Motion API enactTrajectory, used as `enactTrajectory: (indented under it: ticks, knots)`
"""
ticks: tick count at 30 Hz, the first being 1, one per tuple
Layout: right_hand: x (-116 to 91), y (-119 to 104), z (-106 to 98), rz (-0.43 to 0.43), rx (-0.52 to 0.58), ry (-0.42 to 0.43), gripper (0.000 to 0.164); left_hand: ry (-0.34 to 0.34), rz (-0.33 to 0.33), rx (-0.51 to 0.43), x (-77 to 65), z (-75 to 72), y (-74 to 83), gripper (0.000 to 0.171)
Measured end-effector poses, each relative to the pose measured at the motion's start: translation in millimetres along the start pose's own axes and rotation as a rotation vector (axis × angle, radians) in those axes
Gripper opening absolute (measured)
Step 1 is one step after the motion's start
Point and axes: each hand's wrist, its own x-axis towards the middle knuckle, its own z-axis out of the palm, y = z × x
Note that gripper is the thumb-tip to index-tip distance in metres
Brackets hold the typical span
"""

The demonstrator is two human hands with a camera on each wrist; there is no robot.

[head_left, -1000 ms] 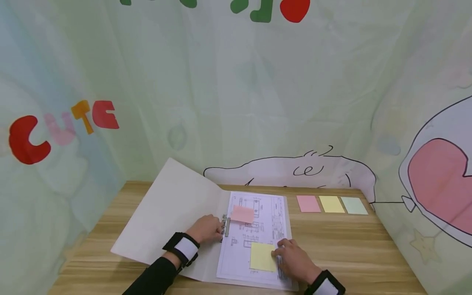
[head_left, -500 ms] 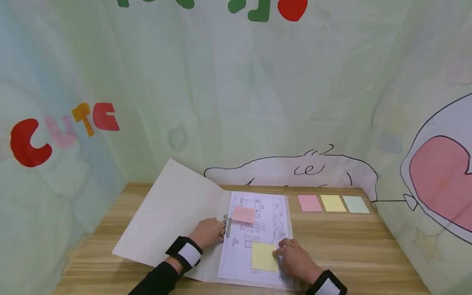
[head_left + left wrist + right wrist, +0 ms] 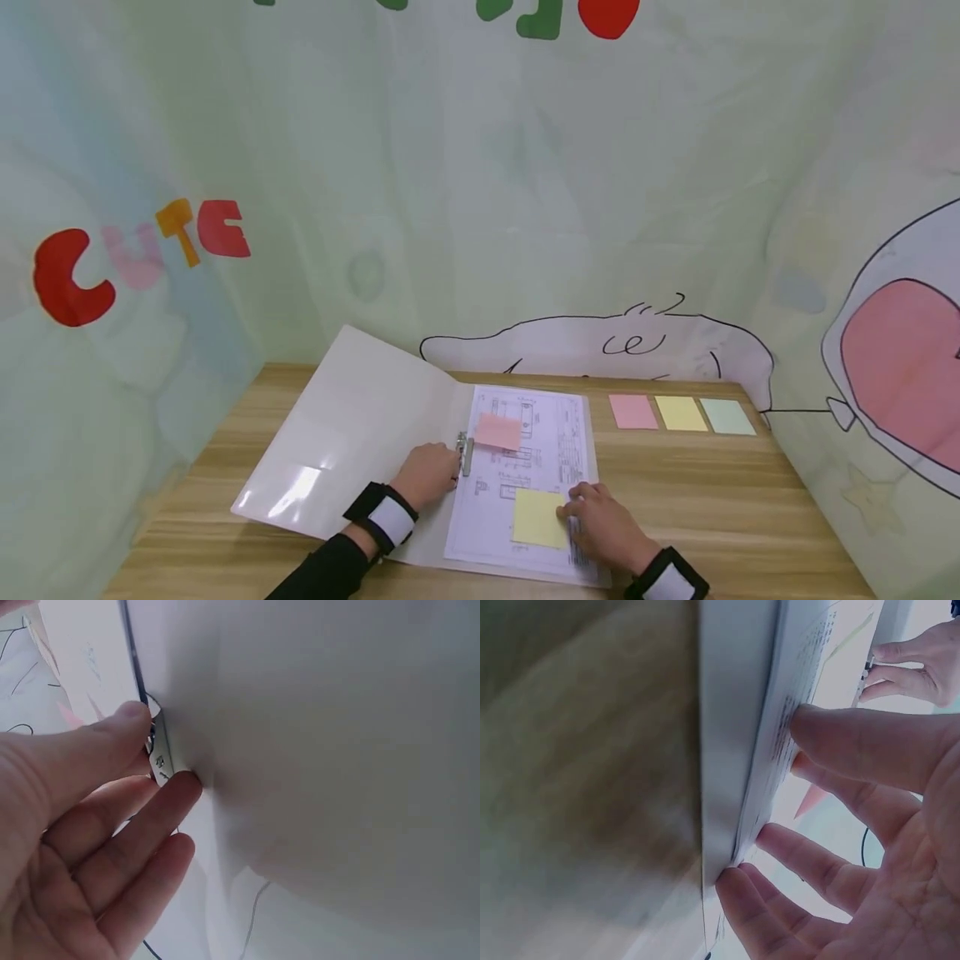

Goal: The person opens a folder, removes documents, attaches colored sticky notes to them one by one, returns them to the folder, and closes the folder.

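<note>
A white folder (image 3: 367, 417) lies open, its left cover tilted up towards the back. Sheets of printed technical drawings (image 3: 472, 533) lie on its right side, bearing a pink sticky note (image 3: 498, 432) and a larger yellow sticky note (image 3: 538, 518). My left hand (image 3: 424, 477) is at the metal clip (image 3: 468, 457) along the fold. In the left wrist view, thumb and fingers pinch this clip. My right hand (image 3: 606, 527) rests on the sheets' right margin, its fingers relaxed. One fingertip touches the yellow note's right edge; in the right wrist view other fingertips touch the sheets' edge.
Pink (image 3: 633, 412), yellow (image 3: 681, 413) and pale green (image 3: 727, 417) sticky notes lie in a row at the back right of the wooden table (image 3: 697, 492). A printed curtain (image 3: 375, 167) stands behind and at both sides of the table.
A bright glare has appeared on the left cover, and the whole view has shifted slightly. Both hands stay at nearly the same places on the folder.
</note>
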Motion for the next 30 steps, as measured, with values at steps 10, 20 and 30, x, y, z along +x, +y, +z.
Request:
enactTrajectory:
  ticks: [10, 20, 30]
  knots:
    - [-3, 1, -4, -0.016, 0.013, -0.008, 0.022, -0.022, -0.045, -0.010, -6.7, -1.2, 11.5, 0.016]
    - [-3, -1, -4, -0.046, -0.027, 0.001, 0.023, -0.287, 0.002, -0.236, -49.8, -23.1, 40.0, 0.042]
    - [-7, -2, -3, -0.087, -0.041, 0.037, 0.023, -0.335, 0.027, -0.894, -113.4, -22.6, 22.6, 0.016]
